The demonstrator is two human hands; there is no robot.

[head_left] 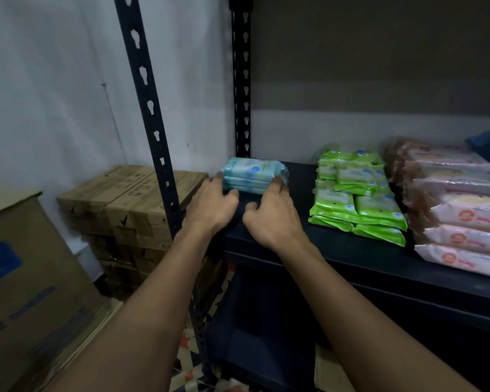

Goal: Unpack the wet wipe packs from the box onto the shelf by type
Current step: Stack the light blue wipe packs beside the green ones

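The stack of pale blue wet wipe packs is flanked by the left hand and right hand, fingers loosely spread, touching its ends. It should be squared rearward, well apart from the green packs.

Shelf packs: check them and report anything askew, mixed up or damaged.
Nothing stands out. The teal packs sit stacked at the shelf's back left, left hand and right hand at their ends. Green packs and pink packs form separate groups; the green piles overlap a little loosely.
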